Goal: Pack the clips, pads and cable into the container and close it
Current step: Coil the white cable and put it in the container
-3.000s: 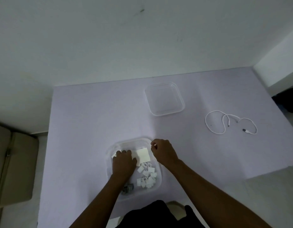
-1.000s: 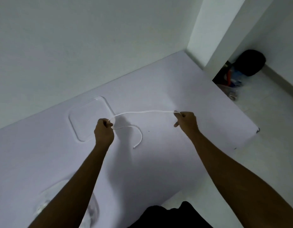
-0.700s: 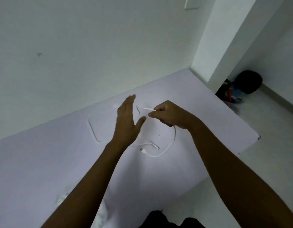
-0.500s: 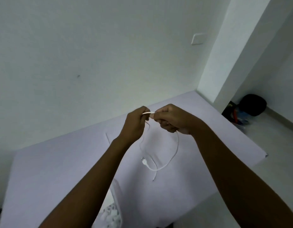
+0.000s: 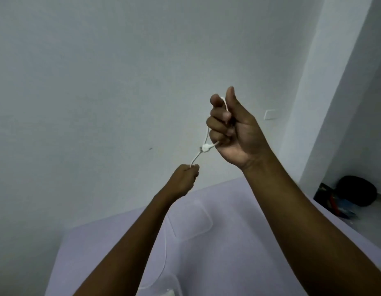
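Note:
Both hands are raised above the table with the white cable [image 5: 205, 148] between them. My right hand [image 5: 232, 131] grips a loop of it in a fist, with a plug end poking out below the fingers. Lower and to the left, my left hand [image 5: 183, 180] pinches the cable, and the rest hangs down behind my left forearm to the table. The clear lid [image 5: 190, 221] lies flat on the lilac table [image 5: 228, 263]. Only a rim of the clear container [image 5: 170, 285] shows at the bottom edge; the clips and pads cannot be made out.
A white wall fills the background, with a white pillar at the right. A black bag [image 5: 354, 192] and some clutter lie on the floor beyond the table's right edge.
Both hands have risen with the cable. My right hand has moved up and gathered a loop into its fist, while my left hand has dropped lower along the cable. The camera has tilted up.

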